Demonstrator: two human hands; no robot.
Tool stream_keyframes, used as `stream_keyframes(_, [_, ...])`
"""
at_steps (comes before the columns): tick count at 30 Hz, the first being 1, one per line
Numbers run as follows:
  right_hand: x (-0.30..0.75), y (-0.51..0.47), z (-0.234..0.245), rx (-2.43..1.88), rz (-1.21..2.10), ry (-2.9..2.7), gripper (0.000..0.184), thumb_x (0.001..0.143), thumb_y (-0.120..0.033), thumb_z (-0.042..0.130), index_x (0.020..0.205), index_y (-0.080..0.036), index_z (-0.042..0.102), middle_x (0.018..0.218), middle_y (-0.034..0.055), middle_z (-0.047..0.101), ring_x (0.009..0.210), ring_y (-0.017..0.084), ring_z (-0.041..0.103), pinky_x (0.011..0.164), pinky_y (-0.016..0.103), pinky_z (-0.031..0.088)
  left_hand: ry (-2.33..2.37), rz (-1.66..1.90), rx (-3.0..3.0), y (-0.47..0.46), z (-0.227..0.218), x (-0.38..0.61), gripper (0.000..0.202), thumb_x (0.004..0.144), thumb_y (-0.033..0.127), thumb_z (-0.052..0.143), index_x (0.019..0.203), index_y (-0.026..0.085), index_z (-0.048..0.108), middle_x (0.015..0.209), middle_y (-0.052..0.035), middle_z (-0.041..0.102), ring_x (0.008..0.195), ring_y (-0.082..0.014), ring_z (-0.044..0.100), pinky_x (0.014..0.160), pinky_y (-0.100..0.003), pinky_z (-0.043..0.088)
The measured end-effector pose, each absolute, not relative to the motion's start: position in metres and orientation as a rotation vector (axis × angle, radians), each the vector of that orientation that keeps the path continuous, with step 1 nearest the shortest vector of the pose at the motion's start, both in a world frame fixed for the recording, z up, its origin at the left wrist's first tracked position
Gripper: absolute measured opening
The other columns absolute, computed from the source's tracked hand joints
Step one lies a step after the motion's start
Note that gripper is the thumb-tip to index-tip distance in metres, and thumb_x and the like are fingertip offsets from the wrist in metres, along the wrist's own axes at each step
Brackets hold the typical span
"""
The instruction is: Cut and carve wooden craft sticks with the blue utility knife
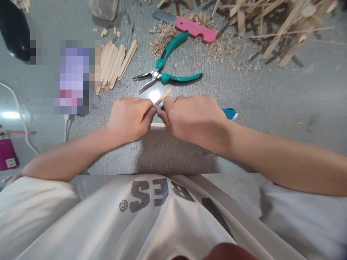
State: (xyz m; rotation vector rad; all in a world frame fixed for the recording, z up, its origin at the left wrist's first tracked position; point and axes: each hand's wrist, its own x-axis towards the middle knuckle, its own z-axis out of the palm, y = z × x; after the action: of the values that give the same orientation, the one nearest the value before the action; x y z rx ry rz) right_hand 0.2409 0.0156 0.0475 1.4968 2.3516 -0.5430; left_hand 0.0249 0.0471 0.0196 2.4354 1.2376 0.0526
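My left hand (131, 117) is closed, pinching a wooden craft stick (163, 96) that points up and to the right. Close beside it, my right hand (193, 113) is wrapped round a utility knife (230, 113); its blue end sticks out past the heel of the hand. A short bit of the blade shows near the left fingertips, at the stick. Whether blade and stick touch is hard to make out. Below the fingers lies a second pale wooden strip (158, 125), partly covered by my right hand. Green-handled needle-nose pliers (155, 74) lie spread just beyond my hands.
Several craft sticks (115, 66) are bunched at the upper left, next to a blurred-out phone-like object (72, 77) with a cable. A pink-handled saw (195, 29) lies among wood shavings (162, 39). Cut sticks (282, 30) are heaped at the upper right. A black mouse-shaped object (15, 30) sits far left.
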Motion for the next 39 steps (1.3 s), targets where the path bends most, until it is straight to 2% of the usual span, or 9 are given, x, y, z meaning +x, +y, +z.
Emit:
stream_keyframes(3, [0.244,0.023,0.049,1.492,-0.528,2.362,0.069,0.125,-0.044,0.024,0.172,-0.012,0.062,0.123,0.0264,0.089,0.101,0.038,0.084,0.069,0.04,0.031,1.297,0.112,2.353,0.046,0.023,0.026,0.038,0.11,0.038,0.052,0.073,0.029,0.05,0.067,-0.0055,0.065,0.068,-0.0244,0.062,0.068,-0.041,0.037])
stream_keyframes(6, [0.247,0.029,0.049,1.518,-0.478,2.36,0.067,0.124,-0.049,0.024,0.167,-0.017,0.065,0.128,0.0243,0.088,0.101,0.038,0.084,0.071,0.039,0.03,1.338,0.192,2.287,0.045,0.024,0.026,0.034,0.108,0.037,0.052,0.075,0.029,0.05,0.065,-0.0033,0.061,0.066,-0.0226,0.059,0.067,-0.04,0.038])
stream_keyframes(13, [0.248,0.028,0.043,1.549,-0.469,2.368,0.069,0.124,-0.052,0.022,0.158,-0.016,0.071,0.129,0.022,0.087,0.1,0.034,0.08,0.076,0.039,0.037,1.359,0.305,2.186,0.042,0.022,0.026,0.031,0.106,0.036,0.053,0.077,0.028,0.049,0.064,-0.0011,0.055,0.064,-0.021,0.054,0.069,-0.04,0.036])
stream_keyframes(18, [0.245,0.027,0.036,1.574,-0.407,2.354,0.07,0.124,-0.054,0.022,0.155,-0.016,0.072,0.128,0.0223,0.085,0.102,0.037,0.08,0.075,0.039,0.038,1.35,0.379,2.122,0.043,0.019,0.026,0.033,0.105,0.033,0.056,0.074,0.027,0.047,0.062,-0.0001,0.05,0.061,-0.0202,0.048,0.068,-0.04,0.032])
stream_keyframes(23, [0.246,0.029,0.036,1.578,-0.448,2.406,0.067,0.124,-0.053,0.025,0.155,-0.018,0.072,0.129,0.0204,0.086,0.102,0.034,0.08,0.078,0.038,0.041,1.326,0.431,2.084,0.044,0.017,0.025,0.036,0.104,0.034,0.059,0.071,0.027,0.047,0.063,-0.0009,0.054,0.061,-0.0202,0.05,0.067,-0.04,0.03])
stream_keyframes(28, [0.25,0.033,0.029,1.589,-0.416,2.488,0.061,0.121,-0.052,0.035,0.154,-0.018,0.074,0.127,0.0206,0.087,0.103,0.038,0.083,0.078,0.041,0.044,1.33,0.464,2.044,0.045,0.017,0.026,0.036,0.103,0.033,0.059,0.07,0.027,0.048,0.062,-0.0013,0.057,0.061,-0.0199,0.053,0.067,-0.04,0.029])
stream_keyframes(33, [0.257,0.034,0.018,1.632,-0.452,2.63,0.063,0.122,-0.058,0.036,0.144,-0.018,0.079,0.119,0.0176,0.087,0.1,0.035,0.082,0.08,0.04,0.048,1.312,0.488,2.008,0.046,0.014,0.025,0.036,0.103,0.035,0.06,0.069,0.027,0.05,0.061,-0.0011,0.058,0.06,-0.0191,0.052,0.065,-0.041,0.028])
stream_keyframes(39, [0.259,0.034,0.016,1.641,-0.416,2.661,0.064,0.121,-0.06,0.035,0.135,-0.018,0.081,0.114,0.0169,0.086,0.093,0.032,0.081,0.077,0.039,0.046,1.308,0.509,1.988,0.046,0.014,0.024,0.036,0.104,0.027,0.065,0.069,0.026,0.056,0.06,0.0009,0.056,0.058,-0.0177,0.051,0.065,-0.041,0.029])
